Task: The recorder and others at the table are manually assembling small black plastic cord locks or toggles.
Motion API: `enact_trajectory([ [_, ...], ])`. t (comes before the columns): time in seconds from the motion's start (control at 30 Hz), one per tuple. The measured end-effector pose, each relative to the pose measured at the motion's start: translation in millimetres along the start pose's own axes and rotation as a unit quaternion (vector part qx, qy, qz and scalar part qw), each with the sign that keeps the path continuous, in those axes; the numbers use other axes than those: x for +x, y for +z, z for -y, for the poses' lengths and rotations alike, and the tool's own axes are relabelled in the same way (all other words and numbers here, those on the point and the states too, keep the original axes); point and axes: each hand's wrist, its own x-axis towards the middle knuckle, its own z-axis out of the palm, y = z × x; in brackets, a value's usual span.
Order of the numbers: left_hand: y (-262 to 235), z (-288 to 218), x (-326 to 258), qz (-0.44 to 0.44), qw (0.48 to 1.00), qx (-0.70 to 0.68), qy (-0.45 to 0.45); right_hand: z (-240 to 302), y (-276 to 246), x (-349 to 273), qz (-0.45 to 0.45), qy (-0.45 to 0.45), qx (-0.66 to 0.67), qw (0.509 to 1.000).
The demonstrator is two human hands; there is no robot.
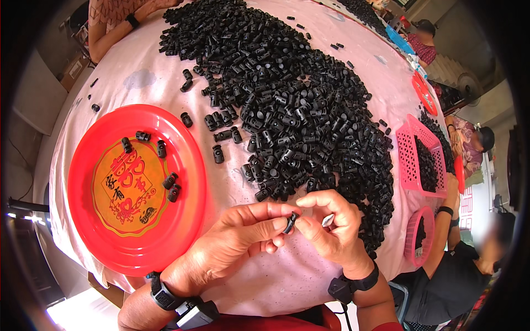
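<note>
My left hand (226, 237) pinches a black cord lock (290, 222) between thumb and fingers, in front of the pile. Close beside it, my right hand (334, 229) has its thumb tip at the cord lock. A small silvery, pointed piece (328, 220) sticks out from the curled fingers of that hand; its kind is not clear. Beyond both hands spreads a large heap of black cord locks (298, 116). To the left, a round red plastic tray (88, 220) with a printed yellow centre bears several more cord locks (171, 179).
A pink cloth (265, 292) covers the table. At the right stand a pink rectangular basket (408, 160) and a pink round basket (411, 243), both with black pieces inside. Co-workers sit around: one arm (118, 33) at far left, a person in black (458, 281) at right.
</note>
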Motion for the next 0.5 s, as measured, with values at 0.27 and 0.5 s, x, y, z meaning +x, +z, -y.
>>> enact_trajectory([
  [0.27, 5, 0, -1, -0.028, 0.999, -0.022, 0.022, -10, -1, 1, 0.051, -0.056, -0.126, 0.989],
  [0.5, 4, 1, 1, -0.016, 1.000, 0.012, 0.022, -11, -1, 2, 0.044, -0.056, -0.181, 0.981],
])
